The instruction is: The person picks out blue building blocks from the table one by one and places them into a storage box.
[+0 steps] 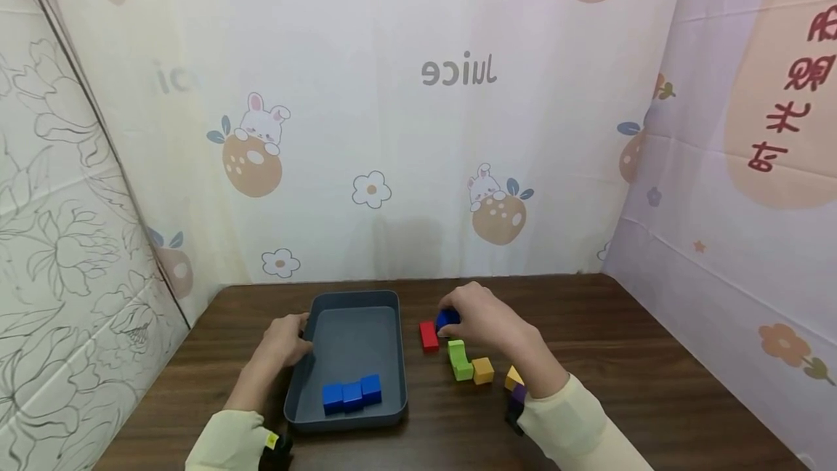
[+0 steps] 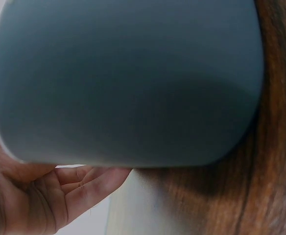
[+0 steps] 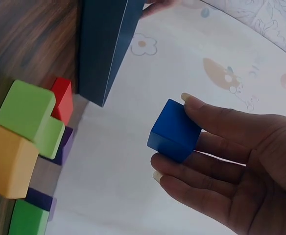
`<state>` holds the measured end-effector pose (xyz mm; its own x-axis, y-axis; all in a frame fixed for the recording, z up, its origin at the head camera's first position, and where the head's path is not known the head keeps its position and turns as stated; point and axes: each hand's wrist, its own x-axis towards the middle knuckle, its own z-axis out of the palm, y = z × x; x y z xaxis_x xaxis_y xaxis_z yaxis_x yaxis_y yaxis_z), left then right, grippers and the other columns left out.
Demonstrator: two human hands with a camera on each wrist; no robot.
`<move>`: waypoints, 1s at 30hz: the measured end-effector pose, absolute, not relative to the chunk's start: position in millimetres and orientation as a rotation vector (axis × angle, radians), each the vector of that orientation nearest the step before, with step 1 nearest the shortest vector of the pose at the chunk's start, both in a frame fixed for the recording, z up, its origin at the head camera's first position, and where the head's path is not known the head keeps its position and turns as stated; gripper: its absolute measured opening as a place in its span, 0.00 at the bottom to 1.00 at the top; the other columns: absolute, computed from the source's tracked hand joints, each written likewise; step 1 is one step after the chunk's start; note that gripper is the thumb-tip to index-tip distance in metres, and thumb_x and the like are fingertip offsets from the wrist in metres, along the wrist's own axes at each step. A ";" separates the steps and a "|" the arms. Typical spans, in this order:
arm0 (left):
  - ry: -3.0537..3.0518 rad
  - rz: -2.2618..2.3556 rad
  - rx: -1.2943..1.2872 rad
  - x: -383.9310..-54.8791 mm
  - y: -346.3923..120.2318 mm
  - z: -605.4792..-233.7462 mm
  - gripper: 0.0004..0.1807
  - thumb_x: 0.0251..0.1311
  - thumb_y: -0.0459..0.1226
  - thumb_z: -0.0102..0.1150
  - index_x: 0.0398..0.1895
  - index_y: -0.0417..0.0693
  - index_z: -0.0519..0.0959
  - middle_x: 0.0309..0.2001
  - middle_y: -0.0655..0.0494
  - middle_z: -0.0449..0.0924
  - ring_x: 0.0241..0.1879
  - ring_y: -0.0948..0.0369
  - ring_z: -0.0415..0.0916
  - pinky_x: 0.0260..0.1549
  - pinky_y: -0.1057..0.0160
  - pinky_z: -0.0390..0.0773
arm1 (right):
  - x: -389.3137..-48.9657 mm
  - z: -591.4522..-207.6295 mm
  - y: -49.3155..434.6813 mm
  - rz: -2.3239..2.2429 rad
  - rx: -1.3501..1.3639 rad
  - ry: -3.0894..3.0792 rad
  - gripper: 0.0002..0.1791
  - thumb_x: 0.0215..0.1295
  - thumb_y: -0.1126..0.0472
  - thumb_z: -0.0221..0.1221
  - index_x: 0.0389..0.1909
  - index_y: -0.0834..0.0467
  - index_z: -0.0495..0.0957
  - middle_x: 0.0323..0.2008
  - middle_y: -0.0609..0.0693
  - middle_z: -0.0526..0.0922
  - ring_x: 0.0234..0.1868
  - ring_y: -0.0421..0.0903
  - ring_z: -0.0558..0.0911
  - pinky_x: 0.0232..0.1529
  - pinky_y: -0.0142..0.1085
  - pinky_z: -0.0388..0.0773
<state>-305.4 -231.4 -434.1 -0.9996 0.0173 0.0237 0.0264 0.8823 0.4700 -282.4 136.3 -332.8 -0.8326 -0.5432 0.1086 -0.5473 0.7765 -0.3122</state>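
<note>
My right hand pinches a blue block between thumb and fingertips, held up off the table in the right wrist view. In the head view the same blue block is partly covered by the fingers. My left hand grips the left side of a dark grey tray. In the left wrist view the tray wall hides part of that left hand. Three blue blocks lie in a row at the tray's near end.
Right of the tray lie a red block, a light green block, an orange block, and a yellow block near a purple block. The right wrist view also shows a green block. Patterned curtains stand behind the wooden table.
</note>
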 end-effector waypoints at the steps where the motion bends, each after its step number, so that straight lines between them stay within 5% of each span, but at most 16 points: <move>1: -3.030 -0.754 -0.034 -305.5 -231.5 -433.6 0.36 0.62 0.30 0.68 0.73 0.28 0.70 0.55 0.30 0.83 0.57 0.34 0.79 0.53 0.39 0.81 | -282.4 -332.7 135.0 0.522 0.919 -2.942 0.14 0.63 0.58 0.75 0.47 0.60 0.90 0.39 0.49 0.89 0.34 0.43 0.81 0.41 0.40 0.87; 19: -3.019 -0.774 -0.019 -303.6 -230.2 -433.0 0.36 0.62 0.30 0.68 0.73 0.28 0.70 0.56 0.30 0.82 0.57 0.35 0.79 0.54 0.38 0.80 | -275.3 -332.4 106.5 0.562 1.040 -2.907 0.13 0.65 0.58 0.74 0.47 0.59 0.90 0.41 0.49 0.89 0.36 0.42 0.82 0.40 0.38 0.87; 30: -3.022 -0.777 -0.012 -303.0 -230.1 -432.8 0.35 0.62 0.30 0.68 0.73 0.28 0.70 0.56 0.30 0.82 0.55 0.37 0.80 0.53 0.38 0.81 | -272.9 -334.1 91.9 0.577 1.112 -2.905 0.14 0.64 0.58 0.74 0.48 0.59 0.90 0.39 0.48 0.88 0.28 0.38 0.81 0.36 0.33 0.85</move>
<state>-303.0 -230.1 -432.8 -0.9997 0.0019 0.0227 0.0126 0.8758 0.4825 -272.9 91.9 -334.1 -0.7529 -0.6492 0.1077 -0.6411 0.6866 -0.3429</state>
